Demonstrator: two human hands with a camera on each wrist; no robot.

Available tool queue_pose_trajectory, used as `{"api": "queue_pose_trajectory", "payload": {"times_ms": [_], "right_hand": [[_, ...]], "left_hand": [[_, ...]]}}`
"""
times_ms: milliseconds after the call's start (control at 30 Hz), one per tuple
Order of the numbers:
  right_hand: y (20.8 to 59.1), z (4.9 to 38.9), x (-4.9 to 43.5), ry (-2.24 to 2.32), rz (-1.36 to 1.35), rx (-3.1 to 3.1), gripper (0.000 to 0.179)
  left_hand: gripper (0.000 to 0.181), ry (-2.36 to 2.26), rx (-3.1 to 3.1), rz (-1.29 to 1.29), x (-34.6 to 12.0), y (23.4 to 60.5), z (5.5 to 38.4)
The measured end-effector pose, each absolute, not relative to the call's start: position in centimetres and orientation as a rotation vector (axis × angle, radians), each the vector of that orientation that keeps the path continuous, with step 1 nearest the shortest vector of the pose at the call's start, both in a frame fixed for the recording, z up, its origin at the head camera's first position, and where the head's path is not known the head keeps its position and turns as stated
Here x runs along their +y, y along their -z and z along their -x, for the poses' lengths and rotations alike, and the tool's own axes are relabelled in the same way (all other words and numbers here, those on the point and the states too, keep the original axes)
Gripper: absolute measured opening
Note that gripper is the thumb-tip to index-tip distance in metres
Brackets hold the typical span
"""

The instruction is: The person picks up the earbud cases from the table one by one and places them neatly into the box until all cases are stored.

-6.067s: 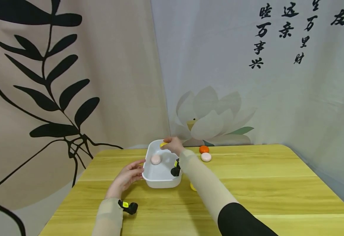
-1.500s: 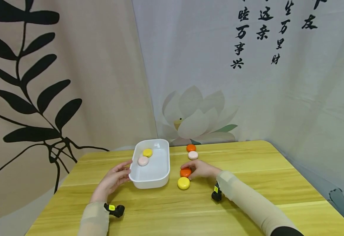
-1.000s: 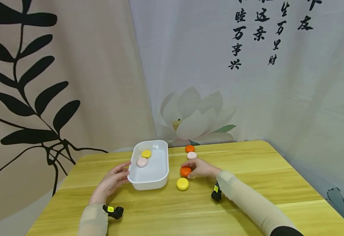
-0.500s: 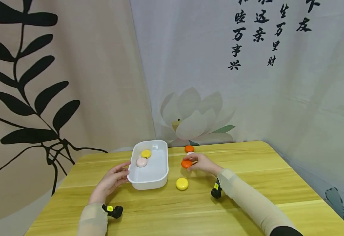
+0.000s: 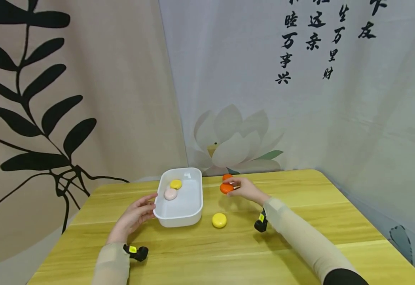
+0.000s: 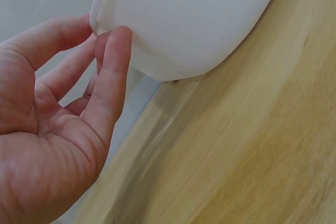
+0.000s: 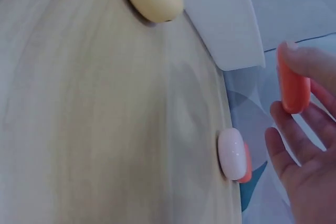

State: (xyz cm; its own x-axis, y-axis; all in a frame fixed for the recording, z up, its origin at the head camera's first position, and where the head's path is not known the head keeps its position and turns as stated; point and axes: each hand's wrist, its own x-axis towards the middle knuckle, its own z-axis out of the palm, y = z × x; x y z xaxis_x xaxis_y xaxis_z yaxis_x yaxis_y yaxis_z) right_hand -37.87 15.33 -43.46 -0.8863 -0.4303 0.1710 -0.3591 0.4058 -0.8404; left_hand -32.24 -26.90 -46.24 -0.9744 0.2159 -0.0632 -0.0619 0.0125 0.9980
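Note:
My right hand (image 5: 246, 190) pinches a glossy orange rounded disc (image 7: 293, 85) between thumb and fingers, raised above the table. In the head view it hides the pale pink disc (image 7: 232, 154), which lies beside a second orange disc (image 5: 227, 177) near the back edge. My left hand (image 5: 136, 213) touches the left wall of a white rectangular tub (image 5: 180, 221) with its fingertips, right at the rim in the left wrist view. Inside the tub lie a yellow disc (image 5: 175, 184) and a pale pink disc (image 5: 170, 194), close together.
Another yellow disc (image 5: 219, 220) lies on the wooden table (image 5: 200, 261) to the right of the tub. Behind the table's back edge hangs a curtain (image 5: 143, 99) printed with leaves, a lotus and characters.
My right hand has lifted the orange disc from beside the yellow one and moved it back, over the pale pink disc. Earlier, it placed a yellow disc in the tub. My left hand keeps its place.

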Motion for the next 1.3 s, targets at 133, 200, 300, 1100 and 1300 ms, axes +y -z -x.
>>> {"api": "queue_pose_trajectory", "payload": {"times_ms": [133,200,300,1100,1300], "right_hand": [[42.2,38.0,15.6,1.541,0.75,2.544,0.048],[41.8,38.3,15.9,1.561,0.746,2.529,0.05],[41.7,39.3,16.2,1.573,0.726,2.545,0.049],[37.3,39.7,17.3,1.551,0.695,2.595,0.049],[36.7,39.7,17.4,1.544,0.697,2.605,0.049]], "left_hand": [[0.057,-2.067,2.085,-0.159,-26.9,45.9,32.4],[0.058,-2.067,2.084,-0.156,-26.8,45.8,32.4],[0.058,-2.067,2.087,-0.161,-26.8,45.8,32.5],[0.056,-2.036,2.106,-0.164,-27.0,45.8,32.3],[0.056,-2.025,2.124,-0.165,-26.9,46.0,32.3]]}}
